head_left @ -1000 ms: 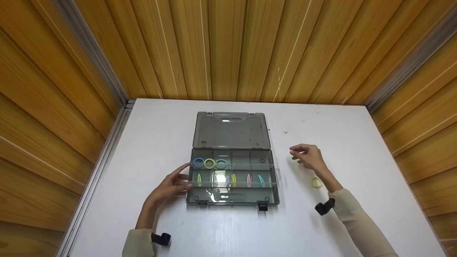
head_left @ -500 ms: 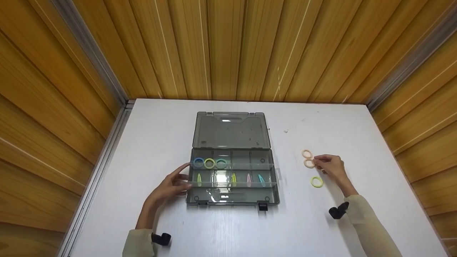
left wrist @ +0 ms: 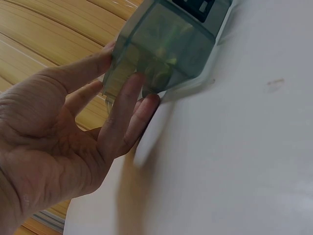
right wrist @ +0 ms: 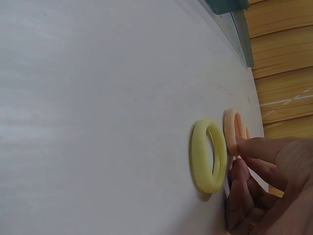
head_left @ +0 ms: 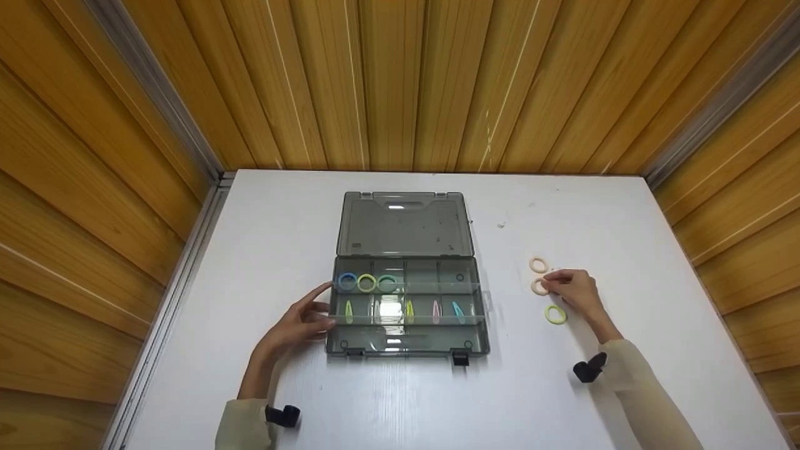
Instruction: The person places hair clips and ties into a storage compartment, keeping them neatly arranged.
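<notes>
My left hand (head_left: 299, 322) touches the left side of a smoky clear compartment box (head_left: 406, 340), fingers spread along its wall. In the left wrist view its fingers (left wrist: 128, 98) lie against the box's wall (left wrist: 171, 49). On the right, my right hand (head_left: 578, 292) pinches the edge of a peach hair tie (head_left: 537, 287) between thumb and fingertips, close over the table. A second peach hair tie (head_left: 538, 265) lies just beyond it. Nearer me is a yellow-green hair tie (head_left: 547, 319), which stands large beside the hand in the right wrist view.
Blue (head_left: 340, 282), yellow (head_left: 359, 283) and teal (head_left: 379, 283) hair ties sit in the box's back row. Several snap hair clips (head_left: 459, 312) lie in its middle row. The box's lid (head_left: 406, 228) is folded back on the white table (head_left: 275, 219). Wood-look panels (head_left: 400, 87) surround the table.
My right hand has moved right and toward me, uncovering both peach hair ties, and now pinches the nearer one. My left hand has stayed at the box.
</notes>
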`<state>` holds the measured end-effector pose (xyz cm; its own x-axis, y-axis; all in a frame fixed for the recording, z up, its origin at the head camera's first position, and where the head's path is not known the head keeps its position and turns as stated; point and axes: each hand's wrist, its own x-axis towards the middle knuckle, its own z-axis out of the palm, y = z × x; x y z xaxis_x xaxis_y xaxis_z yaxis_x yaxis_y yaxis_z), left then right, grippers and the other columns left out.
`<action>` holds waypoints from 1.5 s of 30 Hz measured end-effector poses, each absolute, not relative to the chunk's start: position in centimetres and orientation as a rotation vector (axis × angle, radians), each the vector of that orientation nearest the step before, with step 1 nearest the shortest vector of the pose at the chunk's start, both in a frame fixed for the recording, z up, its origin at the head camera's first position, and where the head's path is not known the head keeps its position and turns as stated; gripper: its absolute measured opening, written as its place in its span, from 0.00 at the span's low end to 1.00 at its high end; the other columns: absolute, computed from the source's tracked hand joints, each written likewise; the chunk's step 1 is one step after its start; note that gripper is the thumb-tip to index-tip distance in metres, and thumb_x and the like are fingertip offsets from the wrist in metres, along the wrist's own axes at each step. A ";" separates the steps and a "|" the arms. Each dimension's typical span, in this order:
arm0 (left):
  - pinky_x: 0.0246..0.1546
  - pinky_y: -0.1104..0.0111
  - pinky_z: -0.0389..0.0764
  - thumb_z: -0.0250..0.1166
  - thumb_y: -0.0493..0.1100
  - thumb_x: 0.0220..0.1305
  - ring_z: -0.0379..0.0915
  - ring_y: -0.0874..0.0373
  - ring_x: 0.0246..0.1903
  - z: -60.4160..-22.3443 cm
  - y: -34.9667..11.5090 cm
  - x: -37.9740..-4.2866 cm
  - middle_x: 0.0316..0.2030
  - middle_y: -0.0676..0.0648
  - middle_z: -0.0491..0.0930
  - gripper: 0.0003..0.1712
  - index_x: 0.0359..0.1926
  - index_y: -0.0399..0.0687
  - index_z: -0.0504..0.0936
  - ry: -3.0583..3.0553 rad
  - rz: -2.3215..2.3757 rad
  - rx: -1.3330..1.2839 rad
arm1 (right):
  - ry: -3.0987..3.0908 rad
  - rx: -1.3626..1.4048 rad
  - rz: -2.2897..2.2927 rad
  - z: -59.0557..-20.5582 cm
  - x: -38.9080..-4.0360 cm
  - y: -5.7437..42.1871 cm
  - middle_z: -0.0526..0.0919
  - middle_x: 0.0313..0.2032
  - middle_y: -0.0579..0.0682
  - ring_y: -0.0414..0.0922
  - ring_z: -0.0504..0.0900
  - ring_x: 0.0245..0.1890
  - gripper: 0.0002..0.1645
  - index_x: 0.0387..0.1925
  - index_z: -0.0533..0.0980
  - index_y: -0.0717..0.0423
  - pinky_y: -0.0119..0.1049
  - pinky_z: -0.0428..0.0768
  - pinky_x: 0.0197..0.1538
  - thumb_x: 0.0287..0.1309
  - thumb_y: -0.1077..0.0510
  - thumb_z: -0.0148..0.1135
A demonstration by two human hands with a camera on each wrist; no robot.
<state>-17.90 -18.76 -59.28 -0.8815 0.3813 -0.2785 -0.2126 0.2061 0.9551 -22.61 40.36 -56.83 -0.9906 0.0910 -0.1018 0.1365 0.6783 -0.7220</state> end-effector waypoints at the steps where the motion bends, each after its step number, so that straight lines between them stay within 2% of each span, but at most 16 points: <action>1: 0.55 0.52 0.85 0.70 0.43 0.67 0.81 0.49 0.53 -59.3 -18.8 -17.9 0.64 0.29 0.70 0.49 0.81 0.60 0.54 2.027 1.720 0.158 | 2.832 0.186 -1.221 -56.8 -22.6 40.3 0.89 0.38 0.63 0.31 0.80 0.26 0.17 0.44 0.84 0.71 0.23 0.76 0.26 0.62 0.58 0.70; 12: 0.53 0.53 0.86 0.71 0.42 0.66 0.80 0.51 0.50 -59.6 -19.4 -17.4 0.62 0.27 0.69 0.49 0.81 0.57 0.54 2.019 1.743 0.172 | 2.693 0.169 -1.284 -56.4 -22.8 39.1 0.90 0.35 0.54 0.37 0.83 0.28 0.18 0.46 0.83 0.72 0.26 0.80 0.28 0.65 0.58 0.68; 18: 0.51 0.53 0.87 0.70 0.41 0.67 0.80 0.51 0.50 -59.6 -19.4 -17.6 0.63 0.28 0.69 0.49 0.81 0.57 0.54 2.036 1.735 0.182 | 2.555 0.065 -1.438 -54.5 -22.9 36.9 0.90 0.39 0.56 0.38 0.85 0.29 0.22 0.51 0.81 0.74 0.29 0.83 0.31 0.67 0.56 0.68; 26: 0.53 0.51 0.86 0.70 0.42 0.67 0.81 0.51 0.50 -59.3 -19.1 -17.9 0.62 0.28 0.69 0.49 0.81 0.57 0.53 2.038 1.719 0.159 | 2.401 0.002 -1.564 -52.8 -23.6 33.3 0.88 0.34 0.48 0.37 0.86 0.31 0.23 0.53 0.79 0.74 0.30 0.87 0.36 0.65 0.59 0.69; 33: 0.55 0.49 0.85 0.71 0.42 0.66 0.81 0.51 0.51 -59.4 -19.0 -18.0 0.62 0.27 0.70 0.49 0.81 0.55 0.54 2.032 1.731 0.173 | 2.342 -0.068 -1.614 -52.1 -24.0 30.6 0.88 0.33 0.50 0.37 0.87 0.31 0.22 0.52 0.78 0.77 0.30 0.88 0.38 0.64 0.62 0.68; 41: 0.54 0.51 0.86 0.70 0.42 0.67 0.81 0.50 0.51 -59.7 -19.0 -17.8 0.61 0.28 0.71 0.49 0.81 0.54 0.53 2.028 1.741 0.202 | 2.366 -0.157 -1.565 -51.7 -24.4 27.5 0.90 0.37 0.55 0.39 0.87 0.33 0.20 0.50 0.81 0.72 0.29 0.86 0.36 0.63 0.59 0.70; 45: 0.53 0.52 0.86 0.70 0.42 0.67 0.82 0.49 0.51 -59.7 -18.9 -17.9 0.61 0.28 0.71 0.49 0.81 0.55 0.53 2.023 1.740 0.209 | 2.374 -0.181 -1.565 -51.9 -24.6 26.1 0.90 0.37 0.55 0.41 0.88 0.34 0.20 0.50 0.82 0.70 0.32 0.87 0.38 0.62 0.58 0.71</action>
<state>-17.91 -18.89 -59.66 -0.8822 0.4035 -0.2427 -0.1796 0.1881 0.9656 -24.63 26.15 -51.88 -0.9496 -0.2619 -0.1722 0.0551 0.4012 -0.9143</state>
